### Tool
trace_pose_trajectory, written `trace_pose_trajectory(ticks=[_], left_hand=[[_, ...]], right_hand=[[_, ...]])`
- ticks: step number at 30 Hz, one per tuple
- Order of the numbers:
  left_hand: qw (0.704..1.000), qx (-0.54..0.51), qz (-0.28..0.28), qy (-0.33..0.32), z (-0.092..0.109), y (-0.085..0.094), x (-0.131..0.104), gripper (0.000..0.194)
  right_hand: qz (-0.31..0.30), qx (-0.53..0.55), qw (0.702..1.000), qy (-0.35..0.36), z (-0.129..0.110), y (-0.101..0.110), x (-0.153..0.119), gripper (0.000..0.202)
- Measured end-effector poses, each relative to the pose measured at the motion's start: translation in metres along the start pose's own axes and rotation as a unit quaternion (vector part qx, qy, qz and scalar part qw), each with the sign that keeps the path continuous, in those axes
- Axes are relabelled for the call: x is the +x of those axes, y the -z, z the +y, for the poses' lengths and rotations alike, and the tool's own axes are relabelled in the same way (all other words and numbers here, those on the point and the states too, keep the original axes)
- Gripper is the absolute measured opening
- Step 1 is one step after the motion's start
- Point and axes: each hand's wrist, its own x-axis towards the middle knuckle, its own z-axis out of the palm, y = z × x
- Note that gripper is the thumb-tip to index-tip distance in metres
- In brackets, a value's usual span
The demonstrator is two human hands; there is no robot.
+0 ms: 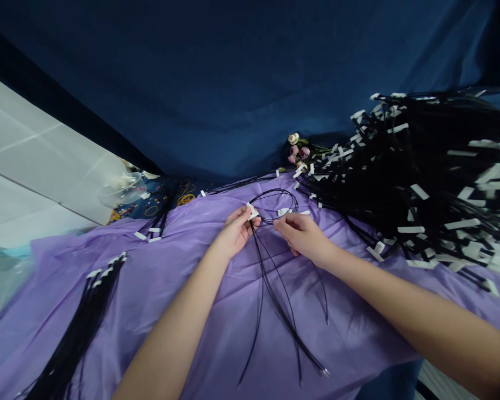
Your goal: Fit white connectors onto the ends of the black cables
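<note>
My left hand [238, 229] pinches a white connector [253, 211] between thumb and fingers. From it, thin black wires [270, 283] hang down over the purple cloth, their loose ends toward me. Some of the wires bend up in a loop [277, 191] between the two hands. My right hand [302, 233] is closed in a pinch on the black wires at the right side of that loop. Another white connector [283, 211] shows just behind the right fingertips; whether it belongs to the same wires I cannot tell.
A large heap of black wires with white connectors [433, 183] fills the right side. A bundle of similar wires [83, 322] lies at left on the purple cloth [158, 289]. Artificial flowers [299, 153] and a dark blue curtain [233, 83] stand behind. A clear plastic cup [123, 189] sits far left.
</note>
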Motion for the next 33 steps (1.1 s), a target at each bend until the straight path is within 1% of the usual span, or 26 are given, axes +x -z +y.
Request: trace_pose_trajectory(ticks=[2, 7, 10, 23, 26, 29, 31, 33], left_hand=[[1.000, 0.003, -0.004, -0.004, -0.001, 0.001, 0.000, 0.011], [1.000, 0.014, -0.010, -0.009, -0.002, 0.001, 0.000, 0.016], [1.000, 0.013, -0.014, -0.012, -0.002, 0.001, 0.000, 0.016], [1.000, 0.012, -0.010, -0.007, -0.003, 0.001, -0.001, 0.020], [1.000, 0.006, -0.007, -0.008, -0.003, 0.001, -0.001, 0.018], [1.000, 0.008, -0.003, -0.007, -0.002, 0.001, -0.002, 0.019], [1.000, 0.011, -0.005, -0.007, -0.002, 0.000, -0.002, 0.021], [1.000, 0.014, -0.011, -0.008, -0.002, -0.001, -0.004, 0.022]], right_hand=[[0.009, 0.044, 0.999, -0.026, -0.002, -0.001, -0.001, 0.025], [0.022, 0.113, 0.990, -0.076, -0.010, -0.003, -0.004, 0.028], [0.023, 0.138, 0.986, -0.090, -0.014, -0.003, -0.005, 0.030], [0.059, 0.135, 0.987, -0.068, -0.016, 0.001, -0.006, 0.031], [0.051, 0.164, 0.983, -0.067, -0.019, 0.005, -0.005, 0.029], [0.052, 0.203, 0.977, -0.044, -0.022, 0.010, -0.005, 0.029], [0.051, 0.244, 0.968, -0.034, -0.025, 0.013, -0.005, 0.026], [0.048, 0.295, 0.953, -0.044, -0.029, 0.016, -0.005, 0.021]])
